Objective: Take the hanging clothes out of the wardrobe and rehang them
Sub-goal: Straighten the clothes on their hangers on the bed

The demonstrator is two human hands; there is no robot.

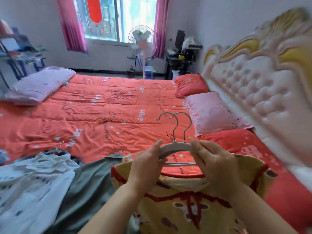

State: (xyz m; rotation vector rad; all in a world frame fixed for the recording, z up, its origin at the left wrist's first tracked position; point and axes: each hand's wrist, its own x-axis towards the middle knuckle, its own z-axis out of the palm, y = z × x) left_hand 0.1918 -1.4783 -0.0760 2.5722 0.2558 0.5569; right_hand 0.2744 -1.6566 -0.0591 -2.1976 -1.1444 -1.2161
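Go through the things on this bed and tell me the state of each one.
Hangers: two, held together, empty.
Left hand: gripping the hangers.
Right hand: gripping the hangers.
Yellow garment: off a hanger, flat on the bed.
Green garment: lying flat.
White garment: crumpled.

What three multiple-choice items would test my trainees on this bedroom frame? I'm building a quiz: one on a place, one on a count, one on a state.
1. Where does the yellow garment lie?
A. On the bed's near edge, under the hands
B. On the purple pillow
C. On the floor

2. How many metal hooks rise from the hangers?
A. One
B. Two
C. Four

3. How are the hangers held?
A. Lying untouched
B. In one hand only
C. In both hands

Answers:
1 A, it spreads over the red quilt below the wrists.
2 B, two curved hooks stand side by side.
3 C, left hand and right hand each grip an end.
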